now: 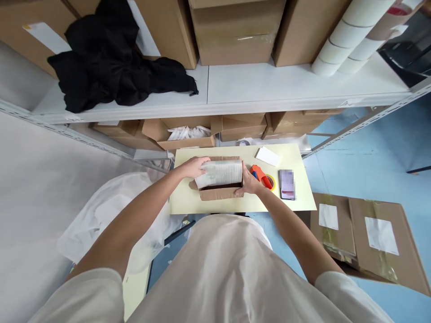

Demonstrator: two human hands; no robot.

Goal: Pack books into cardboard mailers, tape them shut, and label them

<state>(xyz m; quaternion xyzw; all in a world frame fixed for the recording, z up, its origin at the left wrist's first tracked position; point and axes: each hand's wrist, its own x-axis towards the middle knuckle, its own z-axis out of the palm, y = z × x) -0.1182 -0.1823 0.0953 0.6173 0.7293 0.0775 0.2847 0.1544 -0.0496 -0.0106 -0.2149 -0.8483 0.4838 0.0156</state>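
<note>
A small cardboard box (220, 194) sits with its top open on the pale yellow table. A whitish wrapped bundle (220, 173), seemingly in bubble wrap, lies tilted in the box's opening, its left end raised. Gripping that left end is my left hand (195, 167), its fingers curled over the top. My right hand (249, 181) clasps the box's right end, thumb at the near flap and fingers along the side. Just right of that hand lie an orange tape dispenser (261, 176) and a roll of yellow tape (271, 181).
A phone (287, 185) and a white stack of paper (268, 156) rest on the table (188, 205). Behind it stands a shelf (242, 83) with cartons, black cloth (114, 67) and white rolls (340, 42). Labelled cartons (377, 255) are at right, a translucent plastic bag (111, 202) at left.
</note>
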